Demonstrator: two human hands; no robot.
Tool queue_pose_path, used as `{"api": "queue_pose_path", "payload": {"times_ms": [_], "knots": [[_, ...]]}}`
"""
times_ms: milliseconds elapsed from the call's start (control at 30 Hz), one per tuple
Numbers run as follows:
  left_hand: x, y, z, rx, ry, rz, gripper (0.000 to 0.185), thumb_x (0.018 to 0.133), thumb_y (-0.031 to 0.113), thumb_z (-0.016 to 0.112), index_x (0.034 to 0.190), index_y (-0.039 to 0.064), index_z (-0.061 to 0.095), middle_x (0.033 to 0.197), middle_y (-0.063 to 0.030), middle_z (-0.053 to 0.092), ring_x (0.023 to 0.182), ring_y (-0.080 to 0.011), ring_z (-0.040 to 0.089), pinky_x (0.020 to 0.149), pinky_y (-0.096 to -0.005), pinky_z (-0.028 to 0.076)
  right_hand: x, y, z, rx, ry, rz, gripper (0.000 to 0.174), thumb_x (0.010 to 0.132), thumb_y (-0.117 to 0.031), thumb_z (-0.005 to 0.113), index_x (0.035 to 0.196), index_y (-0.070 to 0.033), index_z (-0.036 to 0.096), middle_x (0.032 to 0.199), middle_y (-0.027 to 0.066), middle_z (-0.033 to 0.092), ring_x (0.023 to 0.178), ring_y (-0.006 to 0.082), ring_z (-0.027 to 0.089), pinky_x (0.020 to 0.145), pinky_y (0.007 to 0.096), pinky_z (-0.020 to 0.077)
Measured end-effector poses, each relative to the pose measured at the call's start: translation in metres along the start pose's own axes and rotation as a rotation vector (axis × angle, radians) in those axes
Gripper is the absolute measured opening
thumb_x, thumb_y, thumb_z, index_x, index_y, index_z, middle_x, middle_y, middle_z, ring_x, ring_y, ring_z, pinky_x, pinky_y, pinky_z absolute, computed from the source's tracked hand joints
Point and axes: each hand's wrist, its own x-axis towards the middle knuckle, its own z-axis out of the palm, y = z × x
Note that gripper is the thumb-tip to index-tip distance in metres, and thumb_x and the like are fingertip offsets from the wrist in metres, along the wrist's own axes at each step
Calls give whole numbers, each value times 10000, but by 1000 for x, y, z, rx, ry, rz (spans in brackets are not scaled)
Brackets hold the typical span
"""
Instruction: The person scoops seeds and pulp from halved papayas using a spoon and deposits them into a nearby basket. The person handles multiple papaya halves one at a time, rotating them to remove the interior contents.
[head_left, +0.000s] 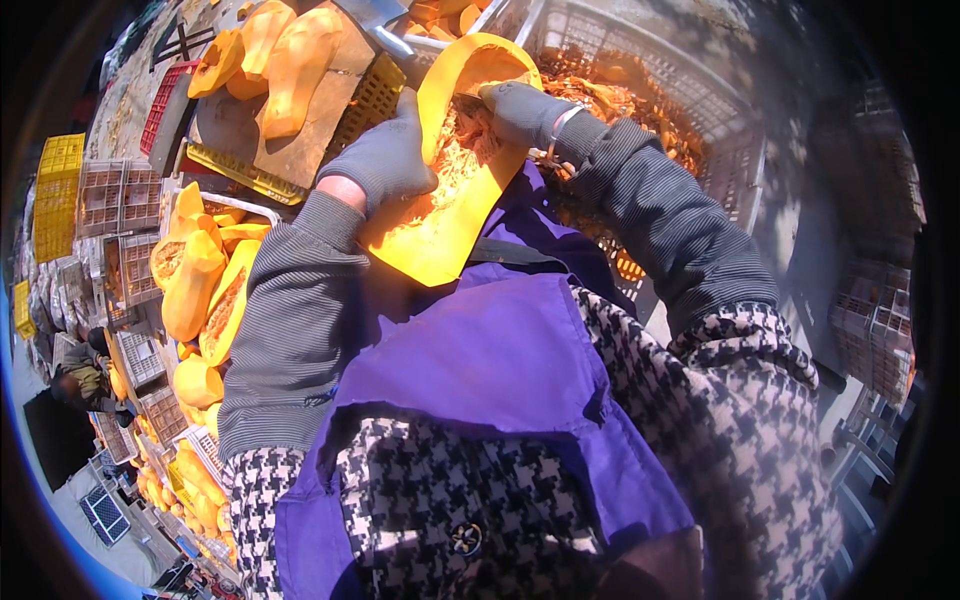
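Note:
A large halved, peeled squash (469, 217) lies tilted over the purple apron, its hollow with stringy pulp facing up. My left hand (386, 161), in a grey glove, grips its left edge, thumb along the rim. My right hand (521, 112), gloved too, is at the hollow near the upper right edge, its fingers curled; whether it holds a tool is hidden. Beyond the right hand, a pale plastic crate (675, 64) contains orange pulp and scraps (630, 105). Peeled squash pieces (300, 67) rest on a brown board (300, 154) at the upper left.
A blue-grey blade-like tool (375, 15) lies at the top, near cut chunks. Left of my left arm are piled halved squashes (202, 277). A yellow crate (58, 195) and several pale crates (124, 195) stand farther left. Another person (82, 379) is at the far left.

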Motion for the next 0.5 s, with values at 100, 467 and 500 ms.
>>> {"api": "queue_pose_path", "payload": {"times_ms": [100,467,500], "knots": [[-4,-1,0,-2,-5,24,951,655,160,649,1377,-98,87,988,-336,596,942,-417,618,845,-395,491,-18,1,-13,-62,-79,-139,237,835,-109,516,1040,-13,583,1003,218,626,990,362,597,862,427,462],[-14,41,12,233,80,13,697,833,111,541,1403,-50,172,1059,-323,583,934,-393,638,791,-438,523,1,65,3,-381,-24,123,240,880,-123,512,1075,-29,615,1019,179,645,957,306,640,824,379,517],[-13,43,13,241,96,16,733,806,117,564,1399,-59,171,1024,-313,589,917,-394,638,775,-437,522,-1,62,7,-343,-23,113,241,872,-130,522,1069,-29,617,1025,180,644,961,313,637,827,386,514]]}}
